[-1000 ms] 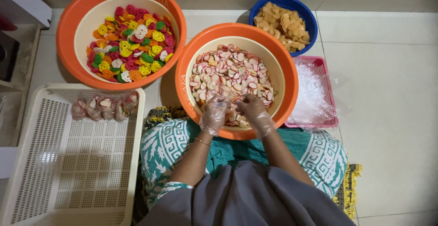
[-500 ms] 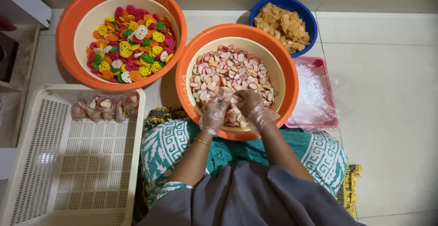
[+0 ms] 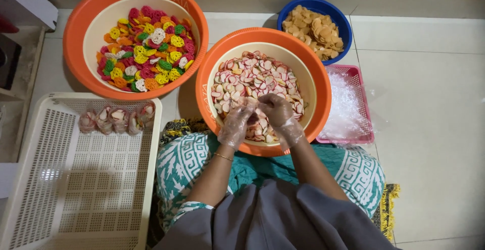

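Observation:
Both my hands wear thin clear plastic gloves and meet over the near side of an orange basin [image 3: 313, 73] full of pink-and-white crackers [image 3: 255, 76]. My left hand [image 3: 237, 123] has its fingers curled toward the right hand. My right hand [image 3: 278, 111] is closed, knuckles up, and touches the left fingertips. Both hands seem to pinch some of the crackers between them, though the gloves blur what is inside. I sit cross-legged with the basin against my knees.
A second orange basin [image 3: 76, 38] at the back left holds multicoloured crackers. A blue bowl [image 3: 341, 22] of tan crackers stands behind. A pink basket [image 3: 361, 103] of clear plastic bags sits to the right. A white slotted tray [image 3: 76, 189] on the left carries several small filled packets [image 3: 116, 119].
My hands were apart in the crackers a second ago. They have since come together at the near middle of the basin, the right hand moving left and closing.

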